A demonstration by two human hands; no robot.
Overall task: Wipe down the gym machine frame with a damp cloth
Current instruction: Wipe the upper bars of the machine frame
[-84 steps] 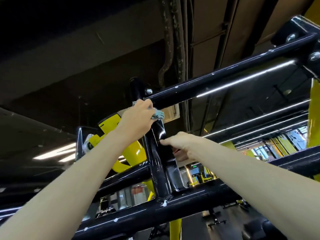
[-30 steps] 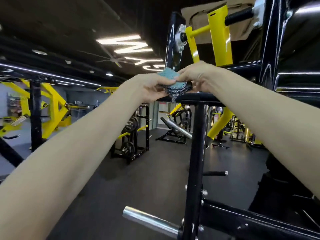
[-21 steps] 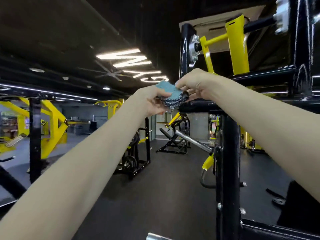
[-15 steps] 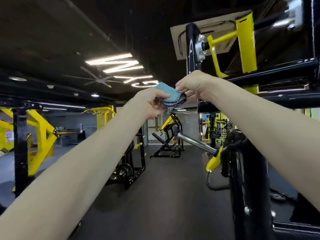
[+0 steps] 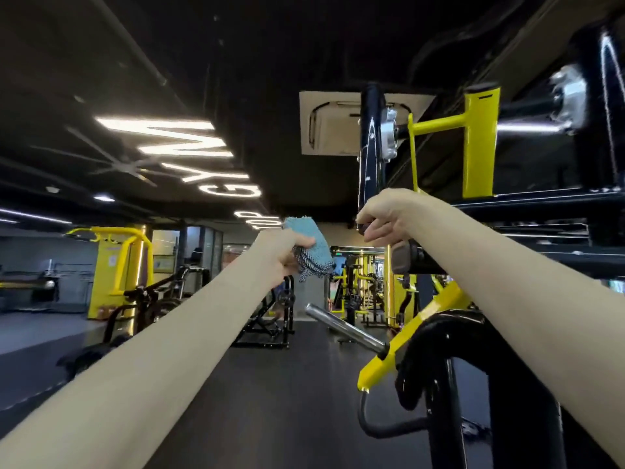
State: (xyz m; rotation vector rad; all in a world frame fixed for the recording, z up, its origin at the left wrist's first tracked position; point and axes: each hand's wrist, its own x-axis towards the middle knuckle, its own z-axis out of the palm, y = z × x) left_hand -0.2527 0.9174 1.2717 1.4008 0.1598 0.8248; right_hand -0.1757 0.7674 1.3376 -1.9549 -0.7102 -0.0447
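My left hand [image 5: 282, 252] grips a folded blue cloth [image 5: 311, 245], held up in the air at chest height, clear of the machine. My right hand [image 5: 385, 214] is a short way to the right of the cloth, apart from it, with loosely curled fingers that hold nothing, just in front of the black upright post [image 5: 370, 147] of the gym machine frame. The frame's black horizontal bars [image 5: 541, 204] run off to the right, with yellow pivot arms [image 5: 480, 147] bolted on above.
A yellow lever [image 5: 406, 346] with a chrome sleeve [image 5: 341, 328] and a black curved frame piece [image 5: 436, 336] stand low on the right. Other yellow and black machines [image 5: 115, 265] fill the left and far side. The dark floor [image 5: 277, 394] stretches ahead.
Both hands held the cloth together half a second ago; my right hand has let go and moved right, while my left keeps the cloth. The view has tilted and shifted along the frame.
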